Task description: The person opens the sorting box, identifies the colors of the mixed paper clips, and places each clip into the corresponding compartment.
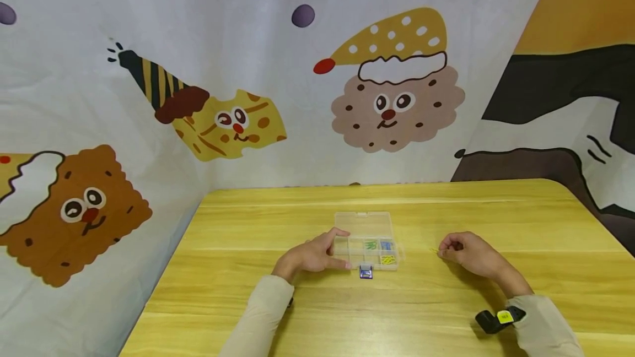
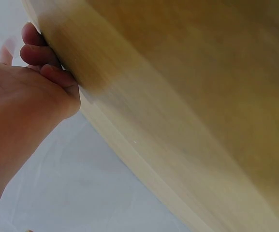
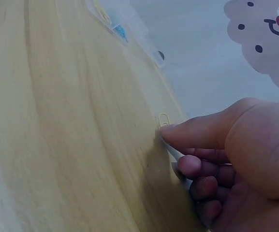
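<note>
A clear plastic compartment box [image 1: 365, 227] lies on the table with its lid swung back. Green paper clips [image 1: 370, 245], blue ones [image 1: 387, 245] and yellow ones [image 1: 388, 259] sit in separate compartments on its right side. My left hand [image 1: 317, 252] holds the box's left end, thumb along the front edge and forefinger towards the lid side; its other fingers look curled in the left wrist view. To the right of the box, my right hand [image 1: 466, 252] pinches a yellow paper clip [image 3: 164, 119] between thumb and forefinger, low over the table.
A small blue-and-white label [image 1: 366, 272] is at the box's front edge. The wooden table [image 1: 248, 214] ends against a cartoon-printed cloth [image 1: 248, 26] behind and at the left. A black wrist device [image 1: 496, 321] sits on the right forearm.
</note>
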